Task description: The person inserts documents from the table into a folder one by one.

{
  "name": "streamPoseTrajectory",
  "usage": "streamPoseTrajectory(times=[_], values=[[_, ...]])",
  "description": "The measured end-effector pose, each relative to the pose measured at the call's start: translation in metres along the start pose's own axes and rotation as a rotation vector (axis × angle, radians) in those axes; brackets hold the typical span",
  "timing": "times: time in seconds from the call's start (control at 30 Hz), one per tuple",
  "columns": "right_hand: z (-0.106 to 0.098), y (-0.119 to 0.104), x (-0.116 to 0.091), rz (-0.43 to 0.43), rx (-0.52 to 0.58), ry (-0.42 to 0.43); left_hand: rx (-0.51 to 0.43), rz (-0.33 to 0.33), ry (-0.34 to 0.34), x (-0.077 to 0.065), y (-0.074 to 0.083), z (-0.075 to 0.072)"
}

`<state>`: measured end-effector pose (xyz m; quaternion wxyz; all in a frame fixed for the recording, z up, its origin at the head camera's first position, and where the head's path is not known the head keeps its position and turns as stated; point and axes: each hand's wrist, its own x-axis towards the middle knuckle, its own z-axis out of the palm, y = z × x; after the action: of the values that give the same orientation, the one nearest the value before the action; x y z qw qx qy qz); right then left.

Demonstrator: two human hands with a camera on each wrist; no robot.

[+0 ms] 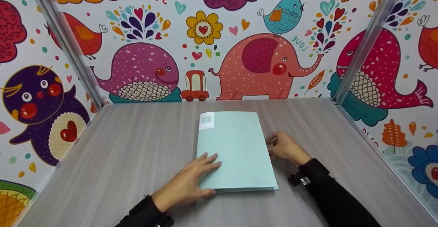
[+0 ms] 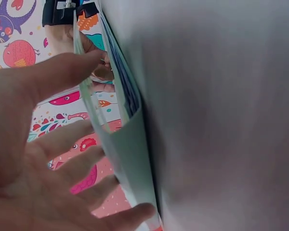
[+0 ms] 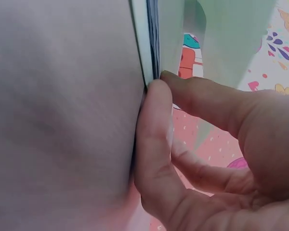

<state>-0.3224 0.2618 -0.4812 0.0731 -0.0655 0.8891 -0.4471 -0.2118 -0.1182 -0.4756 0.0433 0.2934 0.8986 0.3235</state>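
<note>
A mint-green folder with a white label at its upper left corner lies closed-looking on the table. My left hand rests on its left side with fingers spread, the thumb by the near edge. From the left wrist view, the front cover bows away from the dark-edged inner sheets, and the fingers lie along the spine. At the folder's right edge, my right hand has curled fingers. Its thumb and index finger pinch the edge of the sheets in the right wrist view.
The grey wood-grain table extends around the folder on every side. Printed panels with cartoon animals stand behind and at both sides, joined by metal corner posts. Both wrists wear black bands.
</note>
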Motion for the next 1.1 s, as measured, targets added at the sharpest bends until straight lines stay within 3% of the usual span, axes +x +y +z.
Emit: streamPoseTrajectory(times=[0.27, 0.6, 0.9, 1.1], values=[[-0.010, -0.007, -0.004, 0.019, 0.107, 0.006, 0.003, -0.011, -0.007, -0.003, 0.002, -0.001], [-0.003, -0.022, -0.011, -0.053, -0.184, 0.019, -0.002, 0.008, -0.012, -0.004, 0.000, -0.001], [0.013, -0.027, -0.015, -0.060, -0.229, -0.021, 0.024, -0.023, -0.057, -0.007, 0.001, -0.001], [0.022, -0.030, -0.016, -0.133, -0.270, -0.021, 0.057, -0.046, -0.060, -0.009, 0.001, -0.004]])
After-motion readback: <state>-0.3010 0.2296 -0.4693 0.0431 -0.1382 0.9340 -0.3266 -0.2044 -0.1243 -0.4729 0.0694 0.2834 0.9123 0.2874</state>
